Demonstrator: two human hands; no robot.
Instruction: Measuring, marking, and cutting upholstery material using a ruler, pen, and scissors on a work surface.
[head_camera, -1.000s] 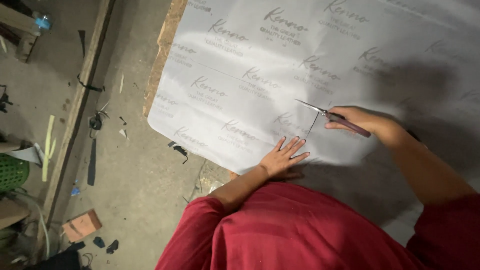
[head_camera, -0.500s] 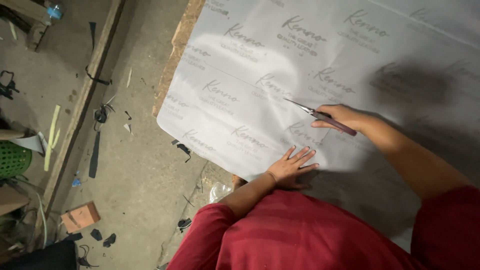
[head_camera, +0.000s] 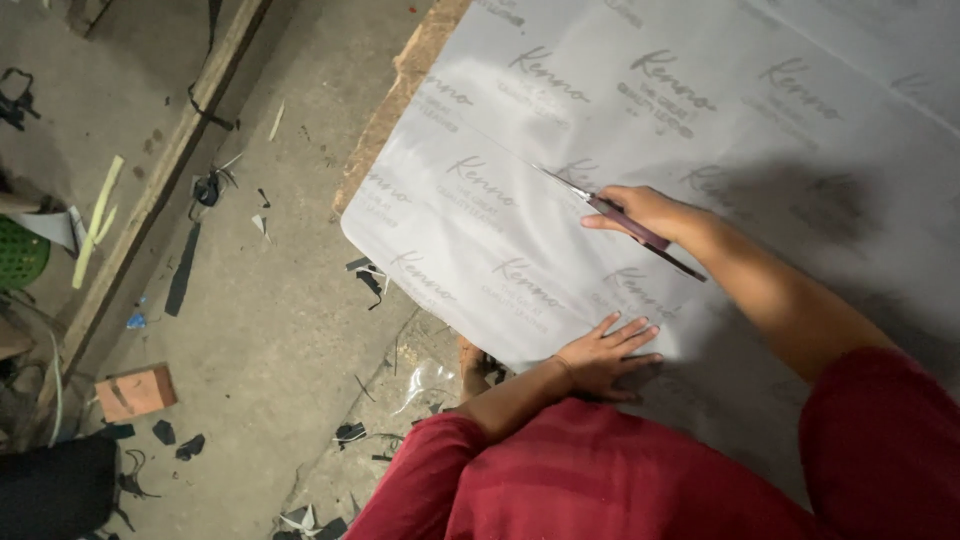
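Since a second ago, the right hand (head_camera: 648, 212) with its scissors (head_camera: 620, 218) has travelled further toward 10 o'clock along the sheet (head_camera: 560, 130), and the left hand (head_camera: 606, 352) has followed.

Right hand is clamped on the scissors' dark handles, blades pointing to 10 o'clock with the tip on a thin line in the pale printed sheet. Left hand lies flat at 6 o'clock from the right, fingers (head_camera: 628, 330) spread apart, pressing the sheet near its lower edge. Sheet covers the table (head_camera: 400, 110), whose worn edge shows at 10 o'clock. Beyond, on the floor (head_camera: 270, 330), lie dark scraps (head_camera: 368, 278), a brick (head_camera: 136, 392) at 8 o'clock and a green basket (head_camera: 18, 255) at 9 o'clock.
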